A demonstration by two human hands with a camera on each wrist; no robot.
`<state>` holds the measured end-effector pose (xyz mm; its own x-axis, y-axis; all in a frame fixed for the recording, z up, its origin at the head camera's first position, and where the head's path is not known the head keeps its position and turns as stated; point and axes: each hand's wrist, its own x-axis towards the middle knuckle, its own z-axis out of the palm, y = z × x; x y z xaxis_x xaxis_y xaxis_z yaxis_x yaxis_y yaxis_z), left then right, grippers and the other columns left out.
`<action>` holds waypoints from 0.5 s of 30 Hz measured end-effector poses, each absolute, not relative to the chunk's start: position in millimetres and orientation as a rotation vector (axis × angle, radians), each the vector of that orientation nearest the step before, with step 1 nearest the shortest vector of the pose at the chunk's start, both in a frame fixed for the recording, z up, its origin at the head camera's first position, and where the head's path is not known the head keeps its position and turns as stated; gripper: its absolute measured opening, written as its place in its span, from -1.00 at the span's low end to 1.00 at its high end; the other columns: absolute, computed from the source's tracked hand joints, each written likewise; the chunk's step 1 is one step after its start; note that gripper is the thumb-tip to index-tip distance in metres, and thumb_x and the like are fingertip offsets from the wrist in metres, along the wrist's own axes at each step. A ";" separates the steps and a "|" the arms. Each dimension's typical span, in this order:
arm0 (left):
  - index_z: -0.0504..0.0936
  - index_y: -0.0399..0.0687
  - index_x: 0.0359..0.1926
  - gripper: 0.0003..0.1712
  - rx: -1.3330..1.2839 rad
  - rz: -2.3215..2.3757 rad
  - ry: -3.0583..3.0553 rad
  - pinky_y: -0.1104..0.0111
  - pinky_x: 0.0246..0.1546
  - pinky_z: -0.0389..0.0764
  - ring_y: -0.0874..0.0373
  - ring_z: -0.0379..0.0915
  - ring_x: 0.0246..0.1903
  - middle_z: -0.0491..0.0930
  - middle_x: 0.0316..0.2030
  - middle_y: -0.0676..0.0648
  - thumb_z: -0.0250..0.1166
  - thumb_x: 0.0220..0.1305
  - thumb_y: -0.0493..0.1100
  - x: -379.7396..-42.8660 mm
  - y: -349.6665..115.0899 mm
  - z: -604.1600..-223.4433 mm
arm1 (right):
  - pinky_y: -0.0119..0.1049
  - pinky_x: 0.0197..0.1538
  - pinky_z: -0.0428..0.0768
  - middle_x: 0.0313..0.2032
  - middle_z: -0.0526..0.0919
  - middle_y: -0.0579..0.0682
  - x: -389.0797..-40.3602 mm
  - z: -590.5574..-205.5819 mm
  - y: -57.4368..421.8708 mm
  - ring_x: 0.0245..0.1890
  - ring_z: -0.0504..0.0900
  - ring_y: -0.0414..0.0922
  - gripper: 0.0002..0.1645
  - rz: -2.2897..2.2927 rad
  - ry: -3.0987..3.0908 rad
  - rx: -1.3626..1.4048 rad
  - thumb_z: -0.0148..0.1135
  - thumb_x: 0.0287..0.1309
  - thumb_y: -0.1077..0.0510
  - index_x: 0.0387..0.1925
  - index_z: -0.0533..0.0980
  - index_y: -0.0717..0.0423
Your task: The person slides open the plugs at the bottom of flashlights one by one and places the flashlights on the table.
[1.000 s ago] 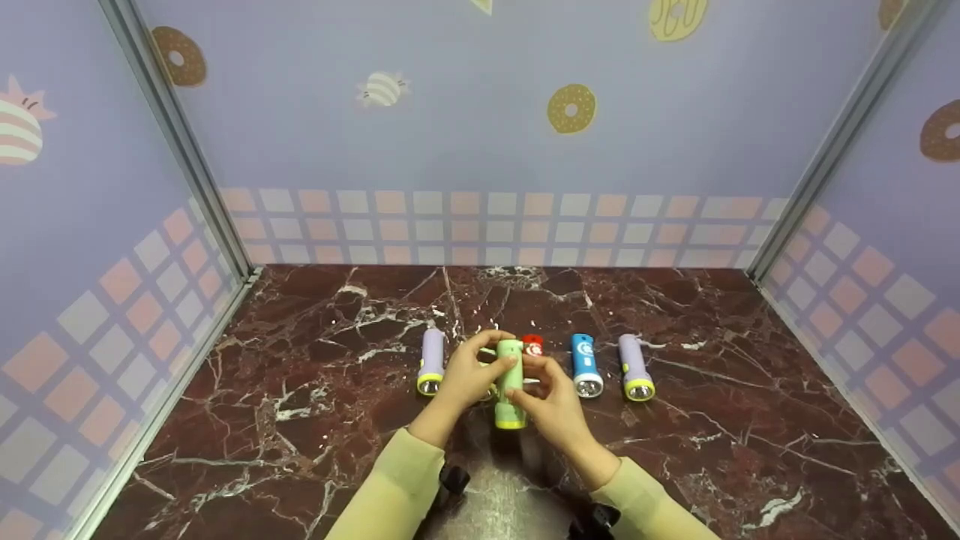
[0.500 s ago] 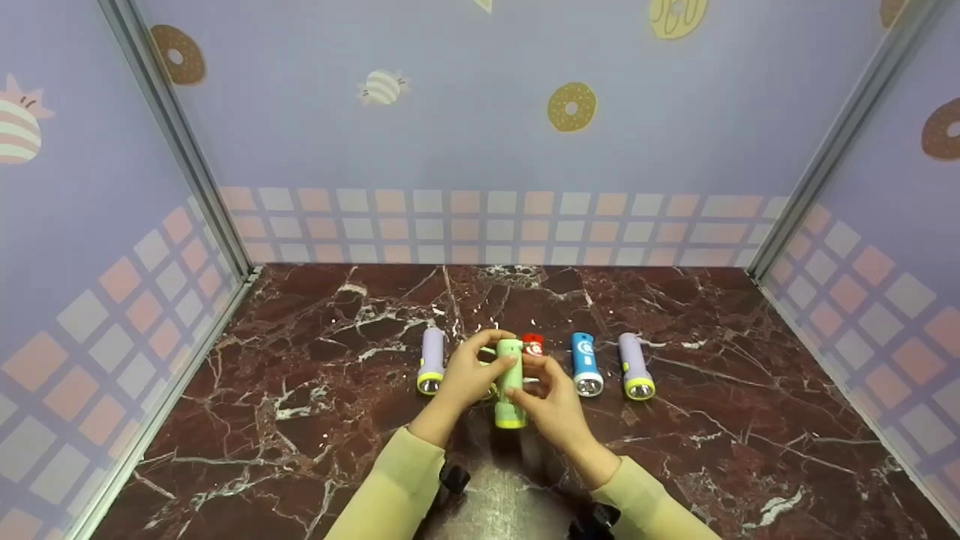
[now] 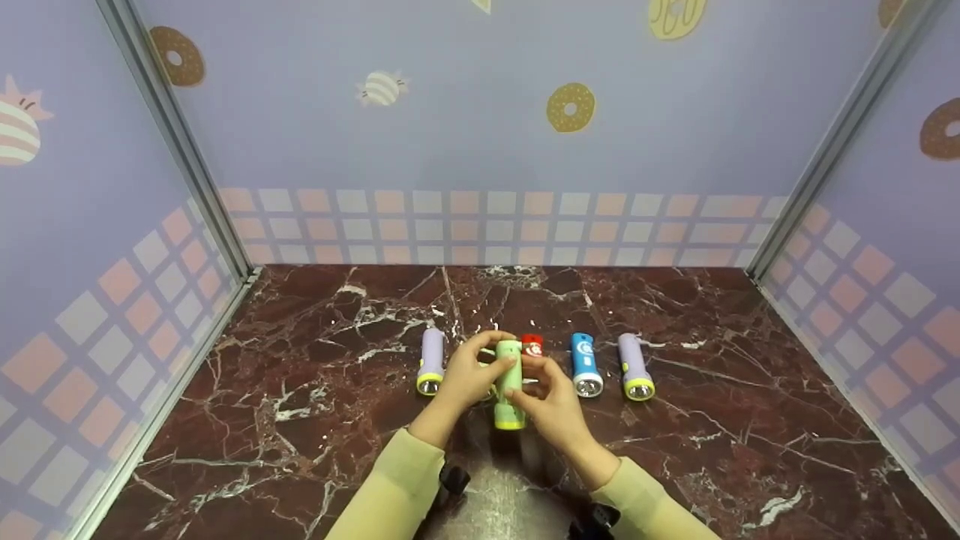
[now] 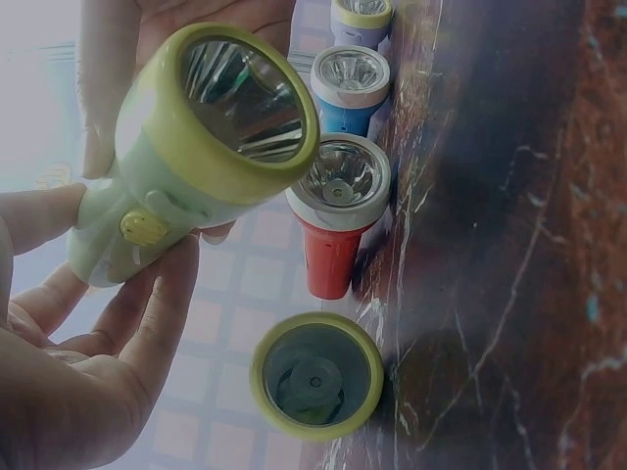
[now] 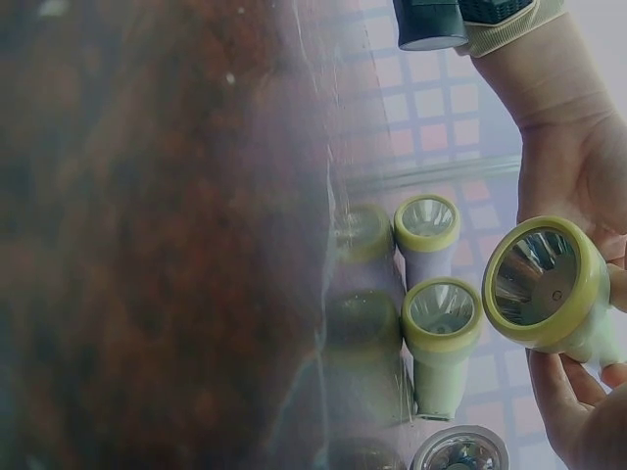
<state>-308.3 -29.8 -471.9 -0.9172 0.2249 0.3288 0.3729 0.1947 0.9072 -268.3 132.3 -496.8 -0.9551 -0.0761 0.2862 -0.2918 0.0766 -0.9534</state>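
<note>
Above the table, a light green flashlight (image 3: pixel 508 412) with a yellow-green rim is held lens toward me. My left hand (image 3: pixel 466 375) pinches its upper body between thumb and fingers. Lower down, my right hand (image 3: pixel 561 409) grips it from the other side, thumb on the front. A yellow switch (image 4: pixel 144 227) shows on its side in the left wrist view, and its bulb looks unlit. A second green flashlight (image 5: pixel 439 377) rests on the table behind, mostly hidden by my hands in the head view. Beside that, a red flashlight (image 4: pixel 331 257) with a white rim is partly covered.
In the same row lie a purple flashlight (image 3: pixel 432 356) at left, a blue flashlight (image 3: pixel 586 364) right of my hands, and another purple flashlight (image 3: pixel 634 364) farther right. The dark red marbled tabletop (image 3: pixel 337 450) is bounded by patterned panels (image 3: pixel 480 150) at the back and sides.
</note>
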 end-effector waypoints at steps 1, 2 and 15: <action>0.66 -0.23 0.08 -0.62 -0.584 -1.827 -2.334 0.30 -0.22 0.66 -0.24 0.64 -0.15 0.68 -0.02 -0.34 0.39 0.26 -0.21 -308.4 -29.7 -472.0 | -0.36 -0.02 0.70 0.11 0.64 0.40 -268.2 -496.7 132.3 -0.01 0.70 0.18 -0.42 1.994 -2.182 0.378 0.41 0.10 0.42 0.17 0.44 0.41; 0.66 -0.23 0.08 -0.62 -0.581 -1.825 -2.338 0.31 -0.22 0.66 -0.24 0.64 -0.15 0.68 -0.02 -0.34 0.39 0.26 -0.21 -308.3 -29.7 -471.8 | -0.36 -0.02 0.70 0.11 0.64 0.40 -268.1 -496.7 132.4 0.00 0.70 0.18 -0.42 1.991 -2.182 0.379 0.41 0.10 0.41 0.16 0.44 0.40; 0.67 -0.21 0.08 -0.63 -0.585 -1.813 -2.348 0.30 -0.23 0.67 -0.23 0.64 -0.14 0.67 -0.01 -0.33 0.38 0.26 -0.22 -307.9 -30.0 -471.3 | -0.37 -0.08 0.72 0.07 0.63 0.44 -267.3 -497.9 132.5 -0.11 0.74 0.06 -0.41 1.995 -2.168 0.403 0.40 0.10 0.43 0.17 0.43 0.44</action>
